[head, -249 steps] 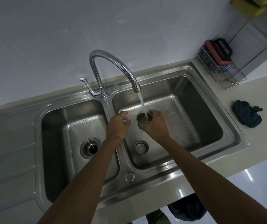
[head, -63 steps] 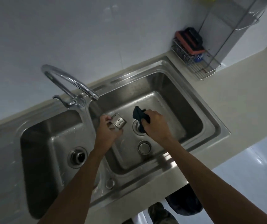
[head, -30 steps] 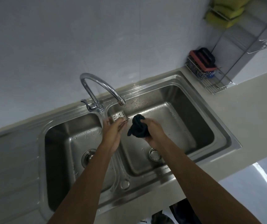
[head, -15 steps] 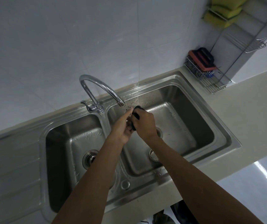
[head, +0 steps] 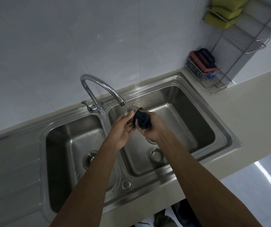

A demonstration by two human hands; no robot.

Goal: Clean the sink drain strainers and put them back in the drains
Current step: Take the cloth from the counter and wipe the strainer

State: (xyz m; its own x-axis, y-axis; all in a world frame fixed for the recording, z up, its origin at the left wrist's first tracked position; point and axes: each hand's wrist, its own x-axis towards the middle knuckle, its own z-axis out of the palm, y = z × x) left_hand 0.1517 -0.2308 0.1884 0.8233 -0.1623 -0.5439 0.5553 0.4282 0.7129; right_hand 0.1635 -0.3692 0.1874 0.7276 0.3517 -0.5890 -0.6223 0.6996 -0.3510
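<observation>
Left hand grips strainer by wall; right hand clenches cloth inside. Likely light, rigid, wet-slick steel: hold rim.

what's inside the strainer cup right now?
A dark cloth, pushed into the strainer by the right hand, fills its mouth. The left hand holds the strainer over the right basin. The strainer's interior and any residue are covered by cloth.

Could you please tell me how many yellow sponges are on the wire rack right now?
2 yellow sponges show, stacked on the top shelf of the wire rack in the corner: the upper sponge on the lower sponge. The frame edge crops them, so more may be hidden.
</observation>
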